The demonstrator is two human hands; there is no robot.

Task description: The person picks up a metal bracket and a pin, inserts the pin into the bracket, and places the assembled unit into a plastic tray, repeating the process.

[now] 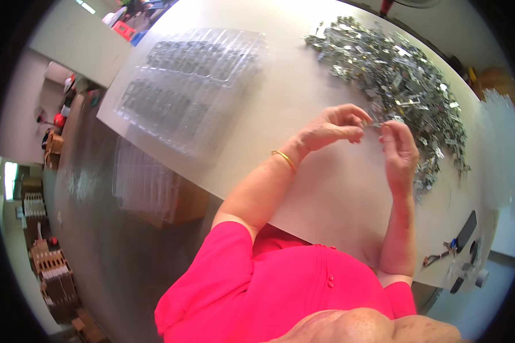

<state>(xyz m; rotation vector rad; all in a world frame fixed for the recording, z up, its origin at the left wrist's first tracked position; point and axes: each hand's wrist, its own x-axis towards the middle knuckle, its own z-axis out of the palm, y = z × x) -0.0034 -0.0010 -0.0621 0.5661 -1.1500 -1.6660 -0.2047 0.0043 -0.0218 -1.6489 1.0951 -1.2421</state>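
Observation:
Both my hands meet above the table (337,211), at the near edge of a wide heap of small silvery metal parts (406,86). A small metal part (374,124) spans the gap between my fingertips. My left hand (337,126), with a gold bangle on its wrist, pinches one end between thumb and fingers. Thumb and forefinger of my right hand (399,148) close on the other end. The part's exact shape is too small to make out.
Clear plastic trays (171,108) with rows of metal parts lie on the table's left. More clear trays (146,180) sit lower, beside a cardboard box (191,200). A dark phone-like slab (467,231) and keys (438,258) lie at the right. Cartons (54,274) stand far left.

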